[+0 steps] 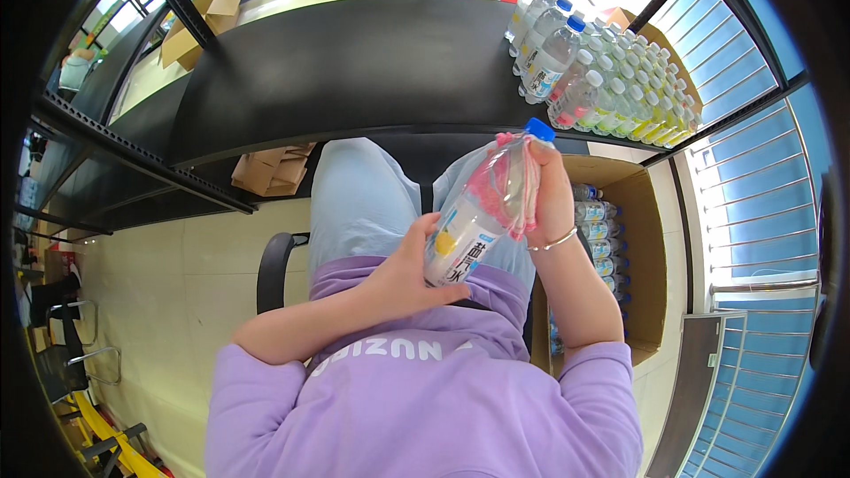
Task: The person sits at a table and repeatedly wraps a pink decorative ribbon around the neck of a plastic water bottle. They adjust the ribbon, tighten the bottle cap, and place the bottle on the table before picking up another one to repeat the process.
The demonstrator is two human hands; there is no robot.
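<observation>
Black table (354, 62) is spanning ahead; bottle (456, 248) is tilting over the lap (367, 199), between both hands.
Left hand (409, 274) is cupping the bottle's lower end; right hand (552, 190), apart from it, is pressing a pink cloth (529, 195) against the upper side, just under the blue cap (538, 130).

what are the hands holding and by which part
A bottle: the left hand grips its lower end, the right hand holds a pink cloth against its upper part.

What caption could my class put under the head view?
Left hand grips a blue-capped bottle; right hand holds a pink cloth against it beside a black table.
</observation>
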